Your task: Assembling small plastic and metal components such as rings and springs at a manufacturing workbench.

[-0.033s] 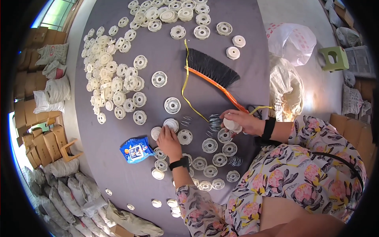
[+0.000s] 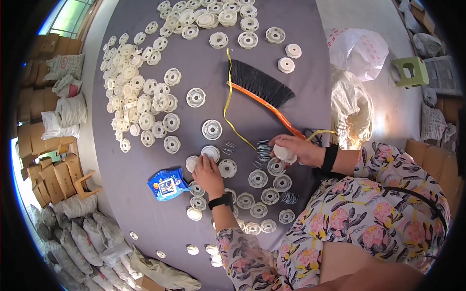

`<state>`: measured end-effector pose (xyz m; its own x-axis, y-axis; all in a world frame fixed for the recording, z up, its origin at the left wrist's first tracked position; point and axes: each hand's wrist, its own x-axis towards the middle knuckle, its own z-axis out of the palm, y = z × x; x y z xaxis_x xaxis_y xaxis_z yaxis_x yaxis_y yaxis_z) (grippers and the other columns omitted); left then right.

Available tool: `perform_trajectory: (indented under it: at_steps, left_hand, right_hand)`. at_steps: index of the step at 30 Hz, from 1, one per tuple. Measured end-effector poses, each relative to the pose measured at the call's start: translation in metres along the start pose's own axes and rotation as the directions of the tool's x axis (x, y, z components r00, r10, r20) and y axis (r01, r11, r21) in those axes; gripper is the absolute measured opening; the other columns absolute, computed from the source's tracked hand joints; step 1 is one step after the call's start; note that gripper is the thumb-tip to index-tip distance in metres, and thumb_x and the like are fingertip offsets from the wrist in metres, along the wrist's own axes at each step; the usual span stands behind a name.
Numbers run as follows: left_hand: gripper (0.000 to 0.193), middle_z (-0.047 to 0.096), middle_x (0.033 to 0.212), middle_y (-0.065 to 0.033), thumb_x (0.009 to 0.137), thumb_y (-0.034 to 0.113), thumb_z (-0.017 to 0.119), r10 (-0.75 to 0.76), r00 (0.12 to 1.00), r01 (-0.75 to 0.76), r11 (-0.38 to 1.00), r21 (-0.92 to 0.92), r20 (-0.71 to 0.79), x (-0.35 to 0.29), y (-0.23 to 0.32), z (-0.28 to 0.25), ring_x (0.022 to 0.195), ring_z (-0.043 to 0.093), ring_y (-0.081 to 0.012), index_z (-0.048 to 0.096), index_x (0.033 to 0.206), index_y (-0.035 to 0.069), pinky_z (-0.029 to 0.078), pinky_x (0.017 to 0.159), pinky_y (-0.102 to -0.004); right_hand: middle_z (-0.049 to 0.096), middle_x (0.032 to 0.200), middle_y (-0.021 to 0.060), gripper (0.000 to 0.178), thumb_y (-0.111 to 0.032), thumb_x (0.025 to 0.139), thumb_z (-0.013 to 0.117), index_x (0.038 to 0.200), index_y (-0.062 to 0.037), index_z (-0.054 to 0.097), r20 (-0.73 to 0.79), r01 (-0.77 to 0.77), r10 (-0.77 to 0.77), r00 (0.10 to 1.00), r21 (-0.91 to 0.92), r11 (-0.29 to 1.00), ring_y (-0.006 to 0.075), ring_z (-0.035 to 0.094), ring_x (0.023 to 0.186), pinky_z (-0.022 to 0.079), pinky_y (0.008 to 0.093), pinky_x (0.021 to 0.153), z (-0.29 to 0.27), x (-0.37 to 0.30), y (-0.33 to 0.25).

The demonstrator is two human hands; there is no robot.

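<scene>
My left hand (image 2: 208, 175) has its fingertips closed on a white round plastic part (image 2: 210, 151) lying on the table. Another white disc (image 2: 191, 163) sits against that hand's left side. Off to the right, my right hand (image 2: 302, 151) grips a white plastic disc (image 2: 284, 152), thumb and fingers around its edge; a second white piece seems to be under it. Beside those fingers lies a heap of thin metal springs (image 2: 263, 151). A white ring-shaped part (image 2: 227, 168) rests between my hands, and another ring part (image 2: 276, 167) is just below the right one.
A black-bristled brush (image 2: 262, 85) with an orange handle and a yellow strap (image 2: 227, 109) lie beyond my hands. Many pale ring parts (image 2: 128, 72) are heaped at far left. A blue packet (image 2: 167, 184) lies at left. Several wheel-like parts (image 2: 257, 178) spread out nearby.
</scene>
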<state>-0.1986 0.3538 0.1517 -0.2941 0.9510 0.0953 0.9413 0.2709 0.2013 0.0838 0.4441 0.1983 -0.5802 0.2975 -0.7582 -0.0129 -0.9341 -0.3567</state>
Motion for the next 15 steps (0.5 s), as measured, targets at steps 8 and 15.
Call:
perform_trajectory:
  at_steps: [8,15]
  left_hand:
    - [0.054,0.055,0.112,-0.017,0.069,0.008,0.072,0.028,0.945,0.249,0.587,-0.77,0.327,0.007,0.101,-0.052,0.099,0.055,-0.0307,0.052,0.118,0.001,0.045,0.084,-0.037]
    - [0.052,0.057,0.106,-0.0107,0.072,0.008,0.072,0.038,0.913,0.338,0.488,-0.804,0.407,0.011,0.113,-0.049,0.092,0.057,-0.0167,0.05,0.119,0.0,0.046,0.076,-0.0272]
  right_hand:
    - [0.059,0.089,0.0056,0.044,-0.044,0.095,0.033,0.112,-0.0079,0.05,0.044,-0.091,0.091,0.995,0.016,0.996,0.0149,0.06,0.078,0.052,0.0321,0.056,0.029,0.018,-0.005]
    - [0.058,0.087,0.0049,0.046,-0.047,0.093,0.037,0.109,-0.0058,0.051,0.025,-0.005,0.008,1.0,-0.122,0.993,0.0152,0.059,0.075,0.05,0.0324,0.056,0.032,0.019,-0.021]
